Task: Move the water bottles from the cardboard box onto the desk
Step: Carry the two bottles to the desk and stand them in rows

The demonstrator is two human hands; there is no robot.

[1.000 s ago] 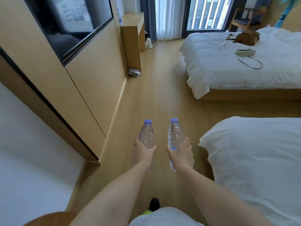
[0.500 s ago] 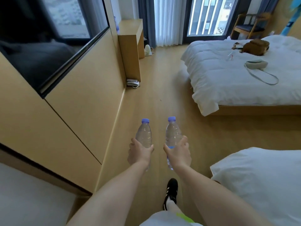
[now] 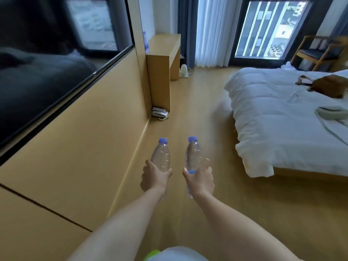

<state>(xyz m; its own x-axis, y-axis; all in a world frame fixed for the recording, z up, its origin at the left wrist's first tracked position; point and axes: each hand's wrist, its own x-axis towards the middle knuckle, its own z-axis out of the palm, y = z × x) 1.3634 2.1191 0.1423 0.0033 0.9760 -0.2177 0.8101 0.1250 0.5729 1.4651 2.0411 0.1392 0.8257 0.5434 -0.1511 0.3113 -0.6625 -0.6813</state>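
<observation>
I hold two clear water bottles with purple caps upright in front of me over the wooden floor. My left hand (image 3: 155, 176) grips the lower body of the left bottle (image 3: 161, 156). My right hand (image 3: 200, 178) grips the right bottle (image 3: 194, 154) around its blue label. The wooden desk (image 3: 165, 46) stands ahead against the left wall, near the window, with another purple-capped bottle (image 3: 145, 41) at its wall edge. The cardboard box is out of view.
A wood-panelled wall with a dark wall-mounted screen (image 3: 56, 59) runs along my left. A white bed (image 3: 282, 119) with bags on it fills the right. A white phone (image 3: 159, 113) lies on the floor by the desk, a kettle (image 3: 184, 71) beyond it.
I have walked forward along the wall: the near bed has left the view, the far bed and desk are closer. Both bottles stay held upright in front of me.
</observation>
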